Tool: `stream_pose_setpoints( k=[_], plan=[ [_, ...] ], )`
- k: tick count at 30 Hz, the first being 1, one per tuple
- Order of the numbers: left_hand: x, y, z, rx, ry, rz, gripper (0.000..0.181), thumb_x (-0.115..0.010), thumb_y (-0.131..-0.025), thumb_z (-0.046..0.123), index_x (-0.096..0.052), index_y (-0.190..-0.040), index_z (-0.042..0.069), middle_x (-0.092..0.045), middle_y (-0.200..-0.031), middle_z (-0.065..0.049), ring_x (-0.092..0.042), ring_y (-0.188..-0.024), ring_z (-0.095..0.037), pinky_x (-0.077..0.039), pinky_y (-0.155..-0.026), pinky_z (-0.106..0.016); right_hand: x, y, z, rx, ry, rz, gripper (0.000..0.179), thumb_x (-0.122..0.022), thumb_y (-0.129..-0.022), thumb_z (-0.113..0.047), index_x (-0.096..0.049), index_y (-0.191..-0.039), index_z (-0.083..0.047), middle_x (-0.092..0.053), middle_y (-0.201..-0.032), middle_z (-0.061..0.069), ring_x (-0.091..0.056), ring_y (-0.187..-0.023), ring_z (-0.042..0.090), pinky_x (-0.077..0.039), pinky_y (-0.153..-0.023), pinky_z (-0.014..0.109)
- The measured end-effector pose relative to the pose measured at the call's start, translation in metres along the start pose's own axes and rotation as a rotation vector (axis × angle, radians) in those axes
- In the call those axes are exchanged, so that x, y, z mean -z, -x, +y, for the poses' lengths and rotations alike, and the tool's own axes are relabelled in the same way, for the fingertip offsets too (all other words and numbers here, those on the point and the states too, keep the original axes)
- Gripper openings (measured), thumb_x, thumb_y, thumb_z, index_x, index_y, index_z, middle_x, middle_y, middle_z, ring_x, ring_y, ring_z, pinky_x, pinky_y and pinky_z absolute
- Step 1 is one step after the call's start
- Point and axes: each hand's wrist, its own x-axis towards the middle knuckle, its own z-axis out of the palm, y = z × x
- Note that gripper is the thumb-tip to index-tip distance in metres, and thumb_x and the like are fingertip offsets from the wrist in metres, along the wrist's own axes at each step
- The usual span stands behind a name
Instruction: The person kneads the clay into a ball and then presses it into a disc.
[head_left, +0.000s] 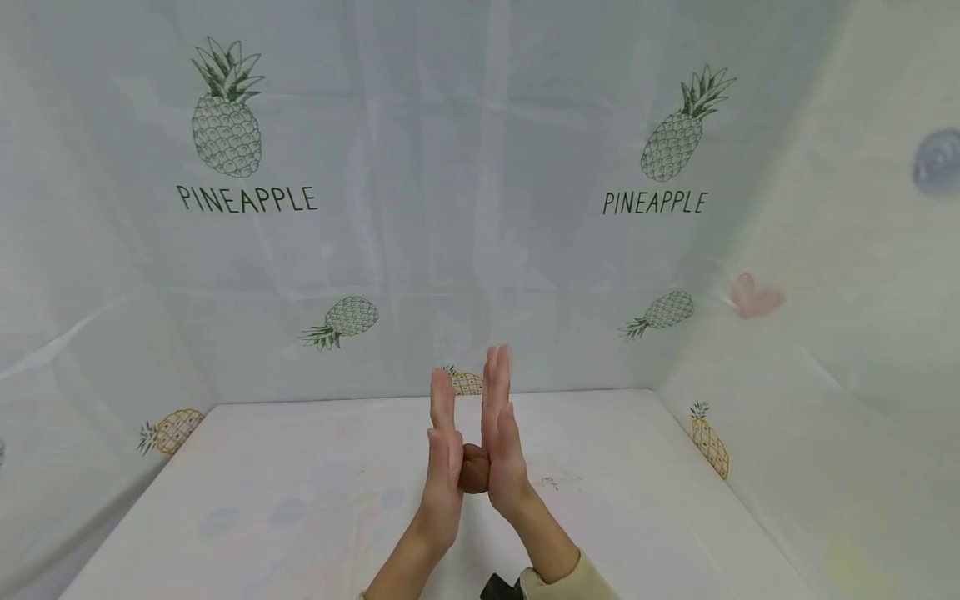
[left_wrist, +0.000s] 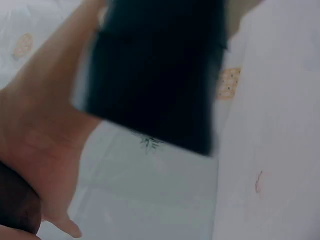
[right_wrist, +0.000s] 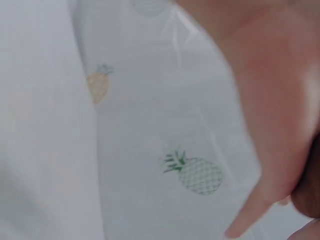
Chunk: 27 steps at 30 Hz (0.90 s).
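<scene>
A brown, clay-like ball (head_left: pixel 474 469) with a crease on top is held between two facing palms. My left hand (head_left: pixel 445 471) presses it from the left, fingers straight and pointing up and away. From the right, my right hand (head_left: pixel 504 454) presses its palm on the ball, its fingers also straight. Part of the ball (left_wrist: pixel 19 202) shows dark at the lower left of the left wrist view, against the right palm. In the right wrist view the ball (right_wrist: pixel 307 192) is cut off by the right edge, beside the left palm.
Both hands are above a white table (head_left: pixel 285 475) with faint marks. Behind it hangs a pale sheet (head_left: pixel 450 208) printed with pineapples, and similar sheeting lines the sides. A dark block (left_wrist: pixel 155 75) by the right wrist covers much of the left wrist view.
</scene>
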Motion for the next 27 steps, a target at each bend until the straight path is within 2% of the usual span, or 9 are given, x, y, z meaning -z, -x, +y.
stream_pose_setpoints(
  k=[5,13,15,18,20,22,24,25,27],
  plan=[
    [0.002,0.001,0.004,-0.089,0.003,0.032,0.063,0.000,-0.110,0.056,0.015,-0.169,0.037,0.017,-0.176,0.013,0.017,-0.163,-0.016,0.013,-0.117,-0.079,0.000,-0.001,0.012,-0.074,0.034,-0.032,0.059,-0.001,-0.111,-0.052,0.016,-0.167,-0.045,0.015,-0.176,-0.016,0.019,-0.162,0.013,-0.005,-0.124,0.069],
    [0.011,-0.007,0.002,-0.137,-0.057,0.038,0.065,-0.006,-0.112,0.056,0.017,-0.169,0.035,0.022,-0.175,0.014,0.022,-0.162,-0.016,0.018,-0.122,-0.067,-0.006,0.015,0.019,-0.212,-0.016,-0.139,0.060,0.008,-0.109,-0.057,0.018,-0.167,-0.044,0.014,-0.177,-0.009,0.016,-0.163,0.020,0.009,-0.126,0.068],
    [0.014,-0.011,0.000,-0.112,-0.073,0.042,0.065,-0.007,-0.111,0.059,0.019,-0.168,0.038,0.025,-0.174,0.015,0.025,-0.160,-0.015,0.011,-0.127,-0.058,-0.009,0.020,0.016,-0.236,-0.065,-0.151,0.060,0.009,-0.108,-0.059,0.019,-0.166,-0.045,0.016,-0.177,-0.005,0.016,-0.163,0.025,0.011,-0.126,0.067],
    [0.018,-0.015,-0.007,-0.062,-0.099,0.070,0.066,-0.008,-0.109,0.064,0.018,-0.167,0.045,0.027,-0.172,0.015,-0.007,-0.159,-0.021,-0.035,-0.117,-0.033,-0.010,0.026,0.009,-0.262,-0.117,-0.142,0.061,0.011,-0.107,-0.060,0.022,-0.165,-0.046,0.022,-0.175,-0.005,0.019,-0.162,0.024,0.011,-0.128,0.063],
    [0.019,-0.018,-0.012,-0.014,-0.114,0.100,0.068,-0.009,-0.106,0.071,0.015,-0.166,0.050,0.025,-0.172,0.017,-0.038,-0.136,-0.030,-0.050,-0.071,-0.022,-0.011,0.029,0.004,-0.265,-0.118,-0.110,0.061,0.012,-0.106,-0.060,0.023,-0.164,-0.045,-0.017,-0.174,0.018,0.003,-0.164,0.025,0.006,-0.131,0.055],
    [0.019,-0.019,-0.017,-0.004,-0.146,0.121,0.069,-0.009,-0.105,0.071,0.014,-0.166,0.050,0.023,-0.172,0.016,-0.036,-0.135,-0.032,-0.052,-0.083,-0.026,-0.011,0.030,0.000,-0.264,-0.101,-0.077,0.061,0.013,-0.106,-0.060,0.023,-0.164,-0.044,-0.050,-0.126,0.032,-0.024,-0.150,0.024,-0.007,-0.132,0.043],
    [0.017,-0.020,-0.020,-0.008,-0.192,0.134,0.070,-0.008,-0.106,0.070,0.014,-0.168,0.045,0.021,-0.174,0.016,-0.012,-0.154,-0.030,-0.031,-0.121,-0.049,-0.011,0.031,-0.005,-0.237,-0.095,-0.057,0.061,0.014,-0.106,-0.059,0.023,-0.164,-0.042,-0.050,-0.128,0.031,-0.022,-0.147,0.021,-0.005,-0.129,0.040],
    [0.016,-0.021,-0.022,-0.015,-0.217,0.143,0.070,-0.008,-0.107,0.068,0.013,-0.168,0.043,0.019,-0.174,0.016,-0.009,-0.157,-0.030,-0.010,-0.127,-0.058,-0.011,0.031,-0.007,-0.222,-0.085,-0.044,0.062,0.013,-0.106,-0.058,0.023,-0.165,-0.041,-0.050,-0.127,0.030,-0.022,-0.147,0.020,-0.004,-0.129,0.043],
    [0.014,-0.021,-0.024,-0.040,-0.273,0.154,0.069,-0.006,-0.109,0.062,0.012,-0.170,0.035,0.017,-0.176,0.013,0.022,-0.160,-0.021,0.021,-0.119,-0.069,-0.010,0.030,-0.011,-0.187,-0.070,-0.039,0.062,0.013,-0.107,-0.057,0.022,-0.166,-0.040,-0.018,-0.175,0.005,-0.002,-0.160,0.016,0.005,-0.127,0.054]
  ],
)
